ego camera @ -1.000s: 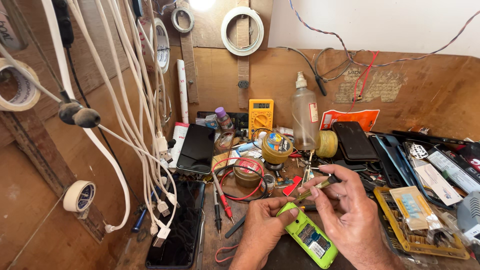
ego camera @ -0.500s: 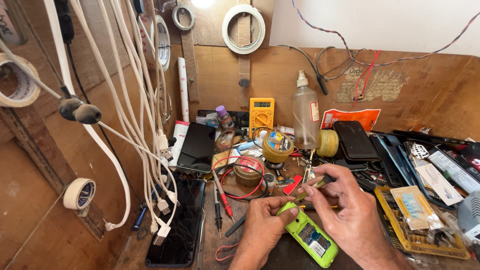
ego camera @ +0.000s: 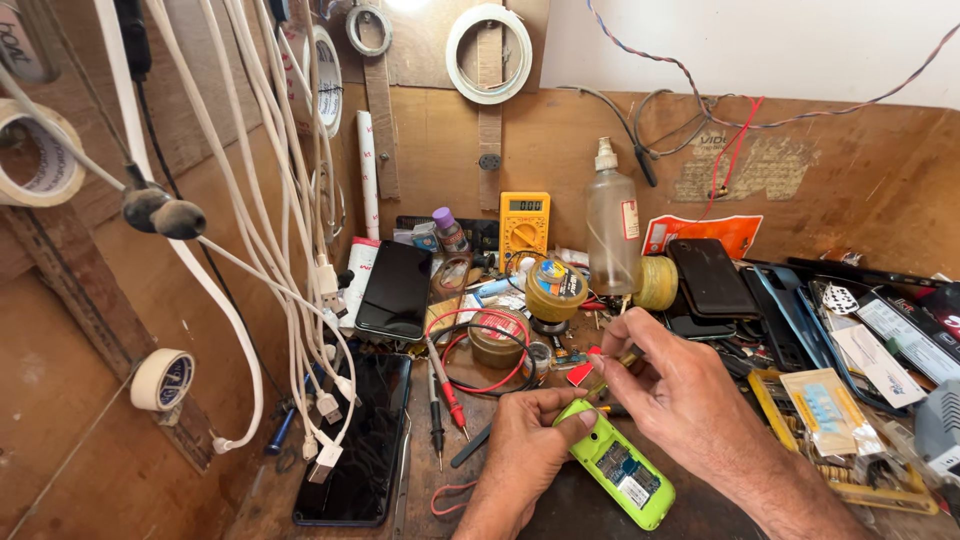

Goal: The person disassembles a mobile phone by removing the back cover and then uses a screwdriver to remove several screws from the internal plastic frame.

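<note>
The lime-green phone [ego camera: 615, 477] lies slantwise on the dark desk [ego camera: 560, 510], low in the middle of the view, its back cover off and a small circuit board with a pale label exposed inside the glossy plastic shell. The left hand [ego camera: 525, 450] comes up from below, fingers curled over the phone's upper end, grip clamped on that end. The right hand [ego camera: 680, 395] arches over it from the right, wrist raised, thumb and forefinger pinched together on a thin tool with a yellowish tip [ego camera: 625, 358]; its working end is hidden between the hands.

Just left of the hands lie red and black probe leads [ego camera: 445, 395], slim and pointed. Behind them stand a round tin [ego camera: 497, 340] and a yellow spool [ego camera: 556, 290]. Farther back, a yellow multimeter [ego camera: 524, 225] leans against the rough wooden wall, beside a cloudy plastic bottle [ego camera: 611, 235] with a nozzle cap. Two black glass-faced smartphones [ego camera: 395, 290] lie at the left under hanging white cables [ego camera: 300, 250].
</note>
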